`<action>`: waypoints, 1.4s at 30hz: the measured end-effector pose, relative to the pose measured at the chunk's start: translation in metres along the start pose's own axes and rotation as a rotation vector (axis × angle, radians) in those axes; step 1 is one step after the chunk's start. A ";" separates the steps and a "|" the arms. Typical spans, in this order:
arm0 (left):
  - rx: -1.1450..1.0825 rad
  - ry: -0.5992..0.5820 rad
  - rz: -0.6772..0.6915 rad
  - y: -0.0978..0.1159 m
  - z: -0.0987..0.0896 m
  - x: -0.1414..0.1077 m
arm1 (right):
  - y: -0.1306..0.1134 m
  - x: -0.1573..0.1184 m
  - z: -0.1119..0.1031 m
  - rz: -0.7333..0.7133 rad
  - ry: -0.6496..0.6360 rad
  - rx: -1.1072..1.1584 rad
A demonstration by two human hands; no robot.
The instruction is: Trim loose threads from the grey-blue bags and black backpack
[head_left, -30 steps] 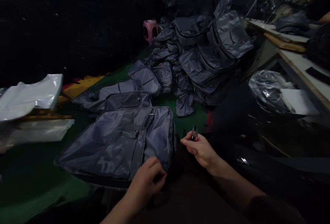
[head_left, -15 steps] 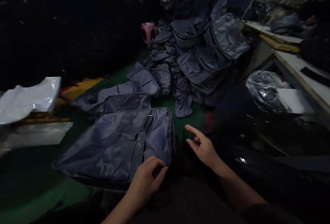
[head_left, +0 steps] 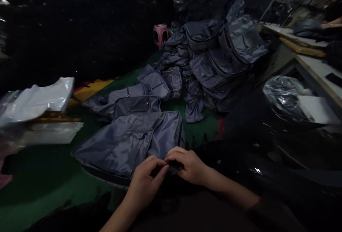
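A dark grey-blue fabric bag (head_left: 123, 146) with zips lies on the green floor in front of me. At its near right edge, my left hand (head_left: 149, 175) is closed, thumb and fingers pinched on something too small and dark to make out. My right hand (head_left: 187, 164) is beside it, fingers curled and closed, nearly touching the left fingertips. Whatever lies between the two hands is hidden in shadow. Behind this bag, smaller grey bags (head_left: 136, 104) lie on the floor.
A heap of grey bags (head_left: 208, 64) rises beyond, near a pink stool (head_left: 160, 35). White plastic sheets (head_left: 40, 98) lie at left. On the right are a table (head_left: 317, 64), clear plastic (head_left: 283, 91) and a person's arm (head_left: 332, 23). Black material (head_left: 80, 29) fills the back left.
My right hand has moved left and down to meet my left hand, and its fingers have closed. The view has shifted slightly, so the surroundings appear farther right.
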State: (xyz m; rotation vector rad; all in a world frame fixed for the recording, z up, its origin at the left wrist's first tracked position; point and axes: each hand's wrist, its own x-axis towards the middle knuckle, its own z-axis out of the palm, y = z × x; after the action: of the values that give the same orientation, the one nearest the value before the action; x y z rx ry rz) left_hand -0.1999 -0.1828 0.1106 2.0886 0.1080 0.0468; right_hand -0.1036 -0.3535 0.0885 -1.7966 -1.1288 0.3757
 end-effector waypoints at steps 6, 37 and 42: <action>0.019 0.019 -0.066 0.002 -0.006 0.004 | 0.051 0.009 -0.010 0.408 0.571 0.147; -0.045 -0.245 -0.035 0.006 0.015 -0.002 | 0.048 0.012 -0.020 0.639 0.540 0.379; 0.011 -0.351 -0.034 0.006 0.015 -0.001 | 0.072 0.040 -0.019 0.659 0.715 0.343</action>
State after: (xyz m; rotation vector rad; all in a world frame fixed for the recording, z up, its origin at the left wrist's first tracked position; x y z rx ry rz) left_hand -0.1993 -0.1986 0.1082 2.0736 -0.0692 -0.3406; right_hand -0.0318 -0.3406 0.0464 -1.7304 0.0392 0.2444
